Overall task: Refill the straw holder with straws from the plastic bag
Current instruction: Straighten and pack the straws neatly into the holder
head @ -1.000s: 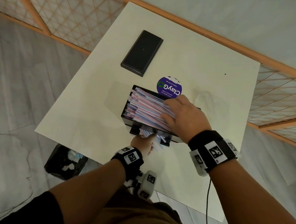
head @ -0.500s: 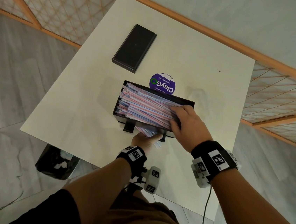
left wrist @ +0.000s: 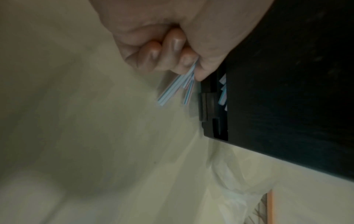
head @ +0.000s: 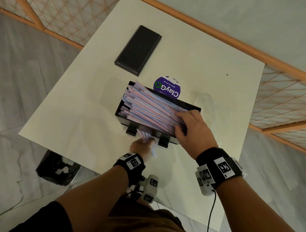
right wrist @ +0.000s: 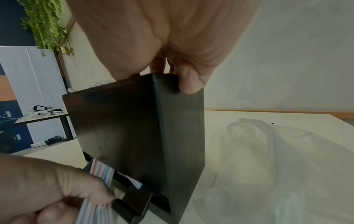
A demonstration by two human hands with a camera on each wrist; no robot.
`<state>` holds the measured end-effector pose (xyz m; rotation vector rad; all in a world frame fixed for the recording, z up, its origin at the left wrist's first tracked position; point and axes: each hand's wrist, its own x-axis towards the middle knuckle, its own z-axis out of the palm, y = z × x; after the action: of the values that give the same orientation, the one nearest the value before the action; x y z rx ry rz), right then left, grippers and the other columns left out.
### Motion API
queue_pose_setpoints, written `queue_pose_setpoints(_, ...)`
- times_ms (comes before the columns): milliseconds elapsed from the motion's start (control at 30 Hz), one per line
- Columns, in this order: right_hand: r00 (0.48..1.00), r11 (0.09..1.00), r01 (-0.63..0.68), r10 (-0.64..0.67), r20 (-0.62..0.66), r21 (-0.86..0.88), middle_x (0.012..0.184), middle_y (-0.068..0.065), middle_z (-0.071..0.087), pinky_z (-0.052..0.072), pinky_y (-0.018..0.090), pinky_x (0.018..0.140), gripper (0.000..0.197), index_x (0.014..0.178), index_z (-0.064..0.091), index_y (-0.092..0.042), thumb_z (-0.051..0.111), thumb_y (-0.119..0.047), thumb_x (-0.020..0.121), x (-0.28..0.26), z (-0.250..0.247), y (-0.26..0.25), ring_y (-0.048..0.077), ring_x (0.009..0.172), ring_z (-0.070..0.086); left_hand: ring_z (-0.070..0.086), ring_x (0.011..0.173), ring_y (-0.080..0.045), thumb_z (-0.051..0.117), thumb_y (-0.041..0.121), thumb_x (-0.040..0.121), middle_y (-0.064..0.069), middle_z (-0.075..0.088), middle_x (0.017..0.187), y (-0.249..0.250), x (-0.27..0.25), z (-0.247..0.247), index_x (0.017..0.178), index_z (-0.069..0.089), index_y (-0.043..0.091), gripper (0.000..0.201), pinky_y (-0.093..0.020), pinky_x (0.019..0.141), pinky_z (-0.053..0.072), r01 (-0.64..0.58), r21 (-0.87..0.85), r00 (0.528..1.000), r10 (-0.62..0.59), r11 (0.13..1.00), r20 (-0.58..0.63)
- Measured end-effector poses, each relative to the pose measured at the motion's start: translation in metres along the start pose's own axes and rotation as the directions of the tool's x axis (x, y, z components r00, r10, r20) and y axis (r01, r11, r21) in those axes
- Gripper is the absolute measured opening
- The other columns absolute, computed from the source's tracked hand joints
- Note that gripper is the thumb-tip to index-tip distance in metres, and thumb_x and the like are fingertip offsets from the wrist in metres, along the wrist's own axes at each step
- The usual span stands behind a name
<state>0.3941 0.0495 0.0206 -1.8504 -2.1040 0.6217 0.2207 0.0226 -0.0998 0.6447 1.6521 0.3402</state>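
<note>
Head view: the black straw holder (head: 124, 111) is basically stuffed, a heap of striped straws (head: 149, 108) piled above its rim, so the refill looks mostly done, just tidying left I'd guess. The right hand (head: 190, 125) has its fingers curled over the holder's right end. At the holder's front slot, the left hand (head: 141, 147) grips a few straws.

Left wrist view: fingers (left wrist: 175, 44) closed on a small bunch of straws beside the holder's front.

Right wrist view: the thumb (right wrist: 188, 81) presses the holder's side; the clear plastic bag (right wrist: 268, 159) lies limp, looks empty, right of the holder.
</note>
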Motion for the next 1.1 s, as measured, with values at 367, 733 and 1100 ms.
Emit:
queue_pose_setpoints(367,0.999,0.999,0.041,-0.042,-0.025,-0.024,0.121,0.004,0.05,0.059,0.038,0.072,0.031,0.124,0.059,-0.016,0.061,-0.023,0.094,0.001,0.0,0.002,0.023,0.086,0.062,0.041,0.047,-0.034,0.067,0.029,0.094,-0.016,0.048,0.067,-0.019,0.0,-0.023,0.08,0.07,0.015,0.02,-0.023,0.05,0.029,0.136,0.038,0.988,-0.139,0.99,0.07)
queue_pose_setpoints(733,0.996,0.999,0.047,-0.048,-0.072,-0.017,0.116,0.007,0.053,0.055,0.032,0.068,0.029,0.125,0.059,-0.013,0.057,-0.019,0.097,-0.002,0.005,0.001,0.024,0.081,0.061,0.048,0.053,-0.02,0.085,0.047,0.077,0.005,0.055,0.055,-0.001,-0.008,-0.011,0.075,0.063,0.022,0.033,-0.031,0.062,0.044,0.015,-0.144,1.0,-0.019,0.989,-0.023)
queue_pose_setpoints(1100,0.994,1.0,0.011,-0.011,-0.107,-0.002,0.118,0.006,0.053,0.053,0.03,0.067,0.03,0.127,0.058,-0.014,0.054,-0.02,0.098,-0.004,0.008,0.001,0.024,0.083,0.06,0.058,0.083,-0.024,0.071,0.042,0.091,0.008,0.058,0.071,0.008,-0.01,-0.004,0.072,0.06,0.032,0.023,-0.04,0.084,0.054,0.005,-0.146,0.998,-0.013,0.989,-0.056)
